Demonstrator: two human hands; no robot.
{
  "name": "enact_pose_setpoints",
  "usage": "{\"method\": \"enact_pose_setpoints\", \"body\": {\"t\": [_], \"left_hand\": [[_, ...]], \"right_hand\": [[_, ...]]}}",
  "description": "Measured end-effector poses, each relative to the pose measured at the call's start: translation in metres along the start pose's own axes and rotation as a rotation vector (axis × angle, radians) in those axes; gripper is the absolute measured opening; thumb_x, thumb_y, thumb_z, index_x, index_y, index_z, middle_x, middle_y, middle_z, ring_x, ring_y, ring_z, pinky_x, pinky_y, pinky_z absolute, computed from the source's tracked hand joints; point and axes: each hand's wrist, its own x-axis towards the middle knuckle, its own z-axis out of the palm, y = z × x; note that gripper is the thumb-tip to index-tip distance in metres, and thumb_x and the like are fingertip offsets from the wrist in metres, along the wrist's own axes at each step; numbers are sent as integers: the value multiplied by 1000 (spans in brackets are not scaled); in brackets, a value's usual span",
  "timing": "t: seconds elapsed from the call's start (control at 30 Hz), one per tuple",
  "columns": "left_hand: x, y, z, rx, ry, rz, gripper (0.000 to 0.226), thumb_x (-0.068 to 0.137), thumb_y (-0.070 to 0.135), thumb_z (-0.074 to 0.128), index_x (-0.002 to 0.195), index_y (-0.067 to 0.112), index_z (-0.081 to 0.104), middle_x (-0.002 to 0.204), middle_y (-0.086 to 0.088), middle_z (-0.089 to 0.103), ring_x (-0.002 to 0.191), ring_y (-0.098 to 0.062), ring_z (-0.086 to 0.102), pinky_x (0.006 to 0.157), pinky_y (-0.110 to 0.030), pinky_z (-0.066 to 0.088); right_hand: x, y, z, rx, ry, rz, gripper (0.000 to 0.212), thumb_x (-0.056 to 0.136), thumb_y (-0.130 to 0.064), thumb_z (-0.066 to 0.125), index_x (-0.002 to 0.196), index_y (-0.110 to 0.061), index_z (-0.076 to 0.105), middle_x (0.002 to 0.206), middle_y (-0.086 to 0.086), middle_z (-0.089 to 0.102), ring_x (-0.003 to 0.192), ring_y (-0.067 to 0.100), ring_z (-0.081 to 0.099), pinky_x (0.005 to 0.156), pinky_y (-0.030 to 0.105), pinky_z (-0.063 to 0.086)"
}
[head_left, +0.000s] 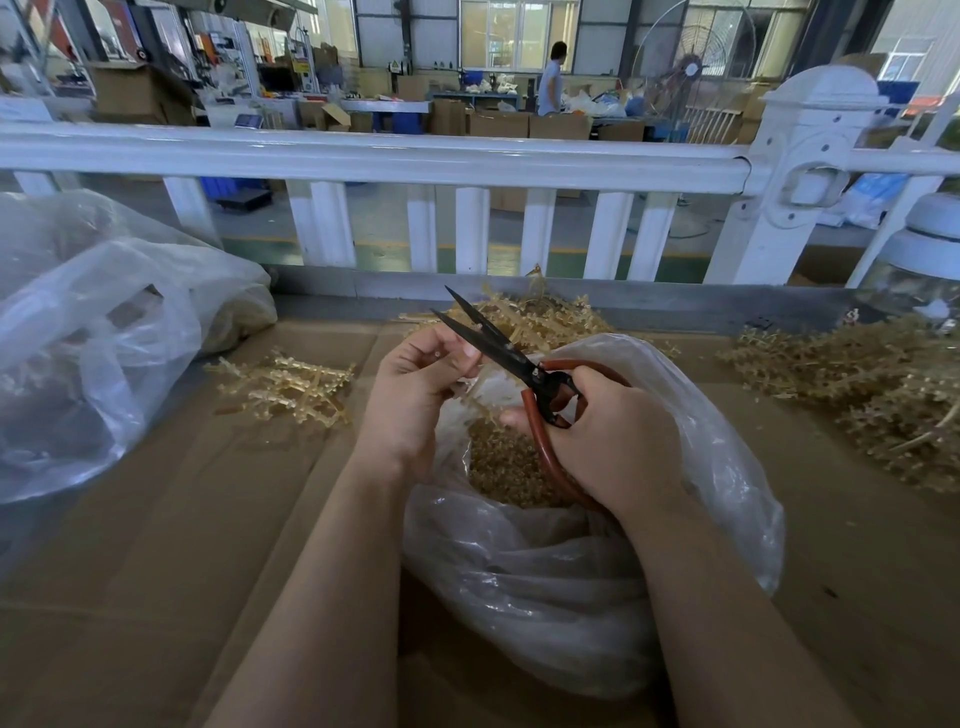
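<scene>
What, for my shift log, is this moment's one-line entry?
left hand: pinches small piece | right hand: grips scissors, blades open | below: plastic bag of clippings

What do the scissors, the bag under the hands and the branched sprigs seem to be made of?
The scissors: dark matte metal blades, by their thin hard edges; handle loops coated in red-brown rubber or plastic. The bag: thin clear plastic film, glossy and crinkled. The sprigs: probably moulded plastic, translucent amber with regular repeated stubs.

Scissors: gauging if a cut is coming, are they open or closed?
Open: the scissors show two black tips apart in a V; right hand grips the handles, left hand pinches a pale piece.
</scene>
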Motion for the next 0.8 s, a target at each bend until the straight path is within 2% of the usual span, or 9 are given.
{"method": "enact_pose_setpoints", "body": {"t": [0.1,0.17,0.3,0.43,0.5,0.7,0.8], "left_hand": [[0,-1,-1,162,-5,50,14,90,-6,58,85,6,63,79,-6,58,69,-9,50,68,-19,44],[0,-1,-1,191,-5,56,11,91,-5,58,89,4,65,82,-8,59,72,-10,52,70,-19,45],[0,-2,-1,203,5,63,9,91,-4,59,92,1,66,90,-15,61,83,-21,53,78,-28,45],[-1,0,-1,177,-12,56,11,91,-1,60,89,7,67,80,-4,62,72,-8,53,70,-18,46],[-1,0,-1,155,-14,47,14,91,-2,59,87,9,67,78,0,62,71,-7,53,70,-18,46],[-1,0,-1,143,-21,28,17,91,-1,59,85,12,68,80,-3,63,75,-14,51,78,-32,41],[-1,0,-2,130,-16,21,18,91,-1,59,85,13,68,80,-2,65,75,-14,52,78,-32,42]], "right_hand": [[-1,-1,-1,3,14,-2,80,69,-92,34,89,-23,68,75,-15,67,65,3,55,61,20,50],[-1,-1,-1,-2,21,-7,79,70,-92,34,87,-22,68,74,-14,67,65,4,55,62,21,51],[-1,0,-1,-6,32,-23,77,72,-91,36,83,-22,68,70,-15,65,63,5,56,61,23,53],[-1,0,-1,20,33,-25,73,72,-90,41,84,-23,69,71,-18,63,63,1,53,61,16,49],[-2,-1,-1,44,42,-27,70,73,-88,43,84,-25,70,71,-21,60,62,0,52,60,11,44],[-1,0,-1,43,43,-36,75,72,-90,40,79,-21,68,68,-15,65,61,5,59,61,27,55],[-1,1,1,38,30,-32,72,72,-88,44,79,-20,68,70,-13,67,64,7,62,64,29,57]]}}
